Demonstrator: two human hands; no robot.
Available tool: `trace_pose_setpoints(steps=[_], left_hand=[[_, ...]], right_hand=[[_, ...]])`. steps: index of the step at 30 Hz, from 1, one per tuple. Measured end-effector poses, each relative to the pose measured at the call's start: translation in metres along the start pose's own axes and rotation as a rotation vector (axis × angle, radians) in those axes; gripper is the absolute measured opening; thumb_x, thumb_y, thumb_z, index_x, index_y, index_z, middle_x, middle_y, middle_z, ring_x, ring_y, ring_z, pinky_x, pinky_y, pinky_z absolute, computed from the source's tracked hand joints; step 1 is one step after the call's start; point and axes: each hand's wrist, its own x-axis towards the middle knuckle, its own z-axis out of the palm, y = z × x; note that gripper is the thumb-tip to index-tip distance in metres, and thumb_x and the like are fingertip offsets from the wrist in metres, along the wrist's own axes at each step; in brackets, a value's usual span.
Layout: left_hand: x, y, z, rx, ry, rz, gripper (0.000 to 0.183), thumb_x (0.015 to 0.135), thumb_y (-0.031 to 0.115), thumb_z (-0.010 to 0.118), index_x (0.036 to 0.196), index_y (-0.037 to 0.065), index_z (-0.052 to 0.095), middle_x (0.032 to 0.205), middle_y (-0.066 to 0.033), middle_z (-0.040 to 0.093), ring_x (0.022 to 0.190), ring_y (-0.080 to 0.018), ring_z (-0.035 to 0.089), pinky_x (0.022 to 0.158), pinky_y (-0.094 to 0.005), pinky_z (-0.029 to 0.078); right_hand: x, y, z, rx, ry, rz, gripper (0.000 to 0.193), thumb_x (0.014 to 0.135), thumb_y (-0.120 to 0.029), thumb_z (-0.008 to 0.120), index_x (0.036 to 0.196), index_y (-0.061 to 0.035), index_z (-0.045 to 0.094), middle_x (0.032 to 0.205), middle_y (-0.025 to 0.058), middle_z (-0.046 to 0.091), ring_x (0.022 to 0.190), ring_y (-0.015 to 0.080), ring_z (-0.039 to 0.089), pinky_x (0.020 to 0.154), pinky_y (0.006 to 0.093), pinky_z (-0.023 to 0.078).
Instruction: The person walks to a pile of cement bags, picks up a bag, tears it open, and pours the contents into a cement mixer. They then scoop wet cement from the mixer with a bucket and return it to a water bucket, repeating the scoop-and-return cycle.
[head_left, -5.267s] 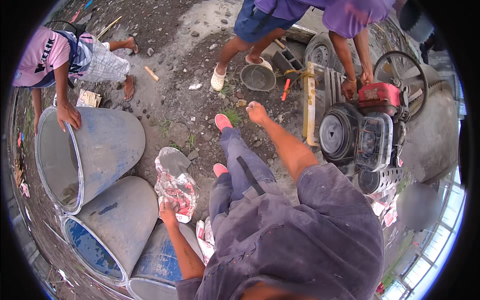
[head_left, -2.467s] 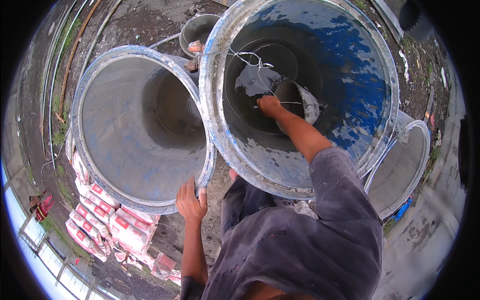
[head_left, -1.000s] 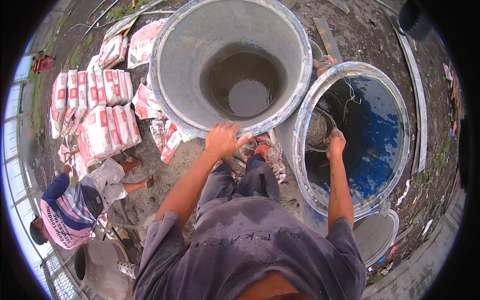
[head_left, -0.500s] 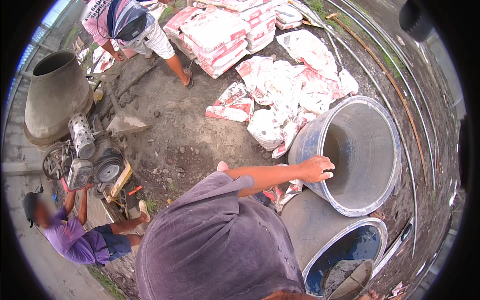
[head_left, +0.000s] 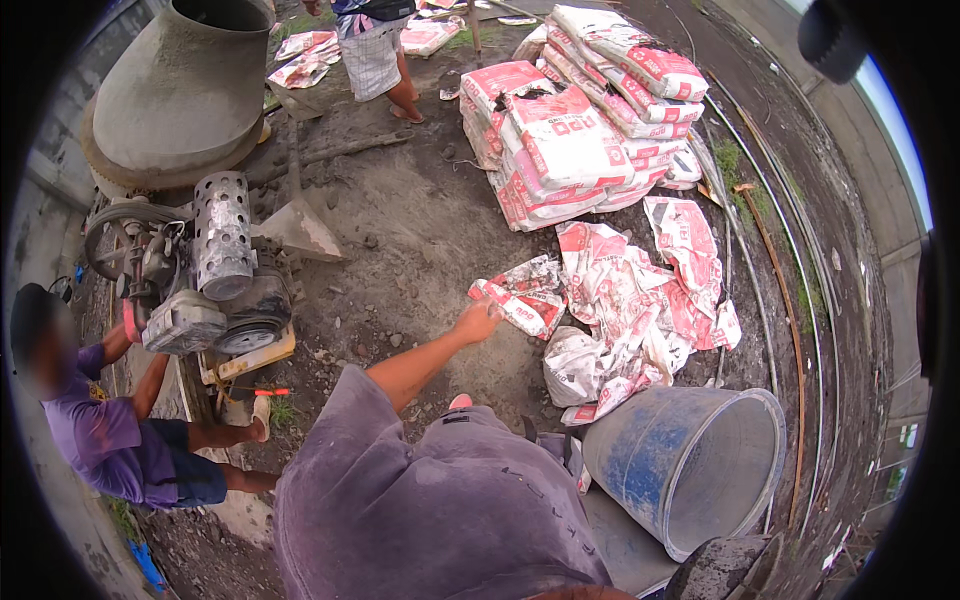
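Note:
My left arm reaches forward, and my left hand (head_left: 478,322) hangs over bare ground with its fingers loosely bent and nothing visible in them. In the picture it overlaps the edge of a crumpled red-and-white bag (head_left: 525,298); touch cannot be made out. Out of view is my right hand; only a bit of forearm (head_left: 580,592) shows at the lower edge. A dark, dirty bucket (head_left: 712,572) stands out at that edge on my right. Close behind it is a blue drum (head_left: 630,465) with a wide grey mouth, and a second grey drum (head_left: 625,540) is partly covered by it.
Full red-and-white sacks (head_left: 570,150) are stacked ahead, with emptied bags (head_left: 640,310) before them. At left, a co-worker in purple (head_left: 110,440) handles the engine (head_left: 190,325) beside a concrete mixer (head_left: 180,100). A shovel (head_left: 305,230) lies nearby. Another person (head_left: 370,50) stands behind. Long pipes (head_left: 790,230) run along the right.
My left hand has left the blue drum's rim and swung left. The view has shifted, with the mixer and sacks larger. My right hand has gone out of view, while the bucket shows higher beside the drum.

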Motion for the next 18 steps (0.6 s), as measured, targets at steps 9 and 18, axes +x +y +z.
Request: trace_pose_setpoints(steps=[9,18], left_hand=[[0.077,0.06,-0.012,-0.365,-0.033,0.099,0.06,0.082,0.04,0.062,0.123,-0.002,0.05,0.103,-0.0173,0.063,0.091,-0.0251,0.062,0.081,-0.0359,0.047],[0.199,0.106,-0.073,-0.481,-0.234,0.085,0.082,0.078,0.054,0.064,0.13,-0.006,0.04,0.107,-0.0196,0.061,0.097,-0.0265,0.059,0.084,-0.0353,0.046]], right_hand=[[0.003,0.182,0.262,0.338,-0.3,0.434,0.051,0.095,-0.027,0.046,0.136,0.0029,0.036,0.095,0.016,0.051,0.091,0.0244,0.05,0.08,0.0378,0.043],[-0.028,0.352,0.556,0.461,-0.79,0.643,0.041,0.094,-0.031,0.048,0.116,0.0028,0.053,0.088,0.0089,0.058,0.082,0.0183,0.055,0.07,0.0335,0.046]])
